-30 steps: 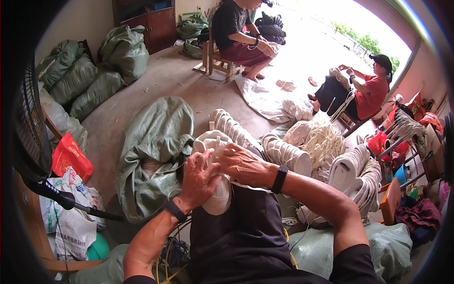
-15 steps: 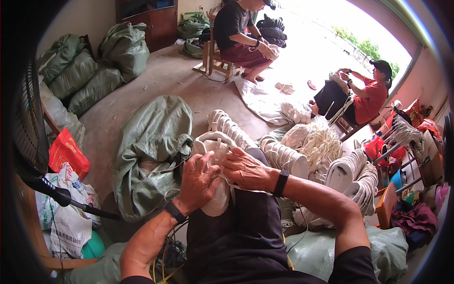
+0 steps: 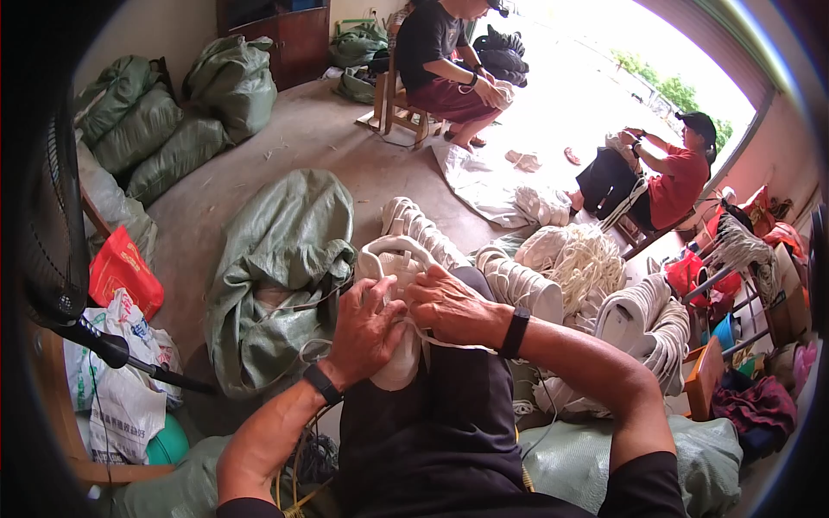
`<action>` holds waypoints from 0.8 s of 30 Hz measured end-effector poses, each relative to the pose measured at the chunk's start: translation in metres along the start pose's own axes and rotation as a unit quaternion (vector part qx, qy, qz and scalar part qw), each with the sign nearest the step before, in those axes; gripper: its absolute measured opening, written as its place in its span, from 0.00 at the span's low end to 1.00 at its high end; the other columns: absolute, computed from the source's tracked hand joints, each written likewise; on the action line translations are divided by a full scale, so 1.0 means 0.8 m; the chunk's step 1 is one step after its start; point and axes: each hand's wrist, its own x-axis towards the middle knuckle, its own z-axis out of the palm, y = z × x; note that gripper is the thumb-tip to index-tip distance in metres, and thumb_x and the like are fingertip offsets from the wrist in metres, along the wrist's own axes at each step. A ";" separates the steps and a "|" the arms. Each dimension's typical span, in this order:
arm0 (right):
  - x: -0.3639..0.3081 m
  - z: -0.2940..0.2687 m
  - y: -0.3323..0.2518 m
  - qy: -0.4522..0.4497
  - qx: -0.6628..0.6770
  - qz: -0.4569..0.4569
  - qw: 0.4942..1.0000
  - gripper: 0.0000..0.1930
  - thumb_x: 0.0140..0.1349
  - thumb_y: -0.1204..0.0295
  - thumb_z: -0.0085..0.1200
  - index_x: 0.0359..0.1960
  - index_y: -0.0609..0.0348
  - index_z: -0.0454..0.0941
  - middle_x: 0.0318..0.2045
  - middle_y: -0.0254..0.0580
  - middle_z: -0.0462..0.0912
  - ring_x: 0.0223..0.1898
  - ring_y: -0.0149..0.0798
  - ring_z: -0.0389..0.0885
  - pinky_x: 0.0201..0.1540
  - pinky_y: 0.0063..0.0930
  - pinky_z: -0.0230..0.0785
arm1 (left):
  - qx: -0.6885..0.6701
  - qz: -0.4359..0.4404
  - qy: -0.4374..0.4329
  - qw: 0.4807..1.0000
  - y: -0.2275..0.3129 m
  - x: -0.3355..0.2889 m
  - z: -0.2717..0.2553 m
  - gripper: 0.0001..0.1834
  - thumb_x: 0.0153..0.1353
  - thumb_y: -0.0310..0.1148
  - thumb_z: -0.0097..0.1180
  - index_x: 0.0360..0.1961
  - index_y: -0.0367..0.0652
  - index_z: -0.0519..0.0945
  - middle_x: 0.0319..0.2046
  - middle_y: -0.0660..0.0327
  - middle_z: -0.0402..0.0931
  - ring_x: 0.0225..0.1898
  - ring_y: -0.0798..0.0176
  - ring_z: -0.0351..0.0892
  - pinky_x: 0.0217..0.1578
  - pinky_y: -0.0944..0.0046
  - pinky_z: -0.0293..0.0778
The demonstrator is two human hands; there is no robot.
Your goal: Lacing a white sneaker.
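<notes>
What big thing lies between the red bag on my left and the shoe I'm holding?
In the head view, a green sack lies between the red bag and the shoe, left of your left hand.

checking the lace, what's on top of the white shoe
On the white shoe are the left hand and right hand, with a pale lace trailing to the right. The hands hide its middle; that part cannot be seen.

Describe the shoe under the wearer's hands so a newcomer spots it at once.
Find the big green sack, left of centre. Just right of it, by the knees of the dark trousers, the left hand and right hand touch a pale shoe, toe pointing down the picture. Unlike the stacked shoes to its right, it lies under these hands.
</notes>
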 end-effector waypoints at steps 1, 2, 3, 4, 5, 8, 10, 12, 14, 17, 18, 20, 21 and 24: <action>0.001 0.000 0.000 -0.024 0.009 0.012 1.000 0.05 0.50 0.68 0.57 0.24 0.53 0.78 0.31 0.37 0.75 0.40 0.40 0.75 0.48 0.36 0.62 | 0.001 -0.002 -0.003 1.000 0.000 0.000 0.000 0.15 0.55 0.33 0.64 0.45 0.43 0.81 0.63 0.52 0.67 0.60 0.43 0.64 0.61 0.44 0.60; 0.001 -0.001 0.001 -0.007 0.009 -0.006 1.000 0.05 0.50 0.68 0.57 0.24 0.53 0.78 0.31 0.37 0.75 0.40 0.40 0.75 0.48 0.36 0.62 | 0.001 0.001 0.002 1.000 0.000 -0.001 0.000 0.15 0.55 0.33 0.64 0.45 0.43 0.81 0.63 0.52 0.67 0.60 0.43 0.64 0.61 0.44 0.60; 0.002 -0.001 0.002 -0.007 0.014 -0.008 1.000 0.05 0.50 0.68 0.57 0.24 0.53 0.78 0.31 0.37 0.75 0.40 0.40 0.75 0.48 0.36 0.62 | 0.002 0.000 0.000 1.000 0.000 -0.001 0.000 0.15 0.55 0.33 0.63 0.45 0.43 0.81 0.63 0.52 0.67 0.60 0.43 0.64 0.61 0.43 0.60; 0.002 -0.001 0.002 -0.007 0.018 -0.010 1.000 0.04 0.51 0.68 0.57 0.24 0.53 0.79 0.32 0.37 0.75 0.40 0.40 0.75 0.48 0.36 0.62 | 0.004 -0.004 -0.008 1.000 -0.001 -0.001 0.000 0.15 0.56 0.33 0.63 0.45 0.43 0.81 0.63 0.52 0.67 0.60 0.43 0.64 0.61 0.43 0.60; 0.002 -0.001 0.003 -0.007 0.018 -0.011 1.000 0.04 0.51 0.68 0.57 0.24 0.53 0.79 0.32 0.37 0.75 0.40 0.40 0.75 0.48 0.36 0.62 | 0.002 -0.001 -0.002 1.000 -0.001 -0.002 0.000 0.15 0.56 0.33 0.63 0.45 0.43 0.81 0.63 0.52 0.67 0.60 0.43 0.64 0.61 0.43 0.60; 0.001 0.002 0.002 -0.019 -0.011 -0.005 1.000 0.04 0.51 0.67 0.57 0.24 0.52 0.79 0.32 0.37 0.75 0.40 0.40 0.74 0.48 0.36 0.62 | -0.004 0.000 0.001 1.000 -0.002 -0.002 0.001 0.15 0.55 0.33 0.63 0.45 0.43 0.81 0.63 0.52 0.67 0.60 0.43 0.64 0.62 0.44 0.60; 0.001 0.002 0.002 -0.040 0.007 0.010 0.999 0.04 0.50 0.67 0.57 0.24 0.52 0.78 0.33 0.36 0.75 0.40 0.40 0.74 0.47 0.36 0.61 | 0.012 -0.003 0.004 1.000 -0.002 -0.003 0.001 0.14 0.56 0.34 0.63 0.43 0.45 0.81 0.62 0.54 0.68 0.60 0.46 0.65 0.60 0.46 0.62; 0.001 0.002 0.003 -0.017 0.016 -0.008 1.000 0.05 0.50 0.67 0.58 0.24 0.52 0.78 0.32 0.36 0.74 0.40 0.40 0.73 0.47 0.36 0.61 | 0.013 0.000 0.011 1.000 -0.002 -0.002 0.002 0.14 0.56 0.34 0.63 0.43 0.45 0.81 0.62 0.54 0.68 0.60 0.46 0.65 0.60 0.46 0.62; 0.000 0.001 0.005 -0.014 0.020 -0.005 1.000 0.05 0.50 0.67 0.58 0.24 0.52 0.78 0.32 0.36 0.74 0.40 0.40 0.73 0.47 0.36 0.61 | 0.014 0.003 0.012 1.000 -0.002 -0.002 0.003 0.14 0.56 0.35 0.63 0.43 0.45 0.81 0.62 0.54 0.68 0.60 0.46 0.65 0.60 0.46 0.62; -0.004 -0.002 0.007 0.019 0.111 0.008 0.994 0.05 0.47 0.72 0.57 0.27 0.56 0.77 0.33 0.40 0.72 0.41 0.44 0.72 0.47 0.38 0.62 | 0.013 -0.001 0.011 1.000 -0.003 -0.003 0.003 0.14 0.56 0.34 0.63 0.43 0.45 0.81 0.63 0.54 0.68 0.60 0.46 0.65 0.60 0.46 0.62; -0.007 -0.003 0.006 0.025 0.109 -0.002 0.994 0.05 0.47 0.72 0.57 0.27 0.56 0.77 0.33 0.40 0.72 0.41 0.44 0.72 0.47 0.38 0.62 | 0.010 -0.004 0.013 1.000 -0.003 -0.003 0.003 0.14 0.55 0.33 0.63 0.43 0.44 0.81 0.63 0.54 0.68 0.60 0.46 0.65 0.60 0.46 0.62; -0.014 -0.005 0.002 0.039 0.103 0.056 0.992 0.09 0.47 0.76 0.61 0.32 0.60 0.77 0.36 0.43 0.72 0.44 0.48 0.72 0.52 0.42 0.64 | 0.005 -0.011 0.015 1.000 -0.004 -0.004 0.004 0.14 0.55 0.33 0.64 0.43 0.44 0.81 0.63 0.54 0.68 0.60 0.46 0.65 0.60 0.46 0.62; -0.018 -0.005 0.000 0.026 0.077 0.043 0.996 0.11 0.48 0.75 0.63 0.34 0.61 0.76 0.37 0.43 0.72 0.45 0.48 0.72 0.55 0.43 0.64 | 0.004 -0.012 0.017 1.000 -0.004 -0.004 0.005 0.14 0.54 0.32 0.64 0.43 0.44 0.81 0.63 0.54 0.68 0.60 0.46 0.65 0.60 0.46 0.62; -0.022 -0.002 -0.001 0.023 0.074 0.055 0.995 0.12 0.48 0.75 0.63 0.35 0.61 0.76 0.37 0.43 0.72 0.45 0.48 0.72 0.55 0.43 0.64 | 0.000 -0.009 0.018 1.000 -0.003 -0.004 0.008 0.14 0.54 0.31 0.64 0.43 0.44 0.81 0.63 0.54 0.68 0.60 0.46 0.65 0.60 0.46 0.62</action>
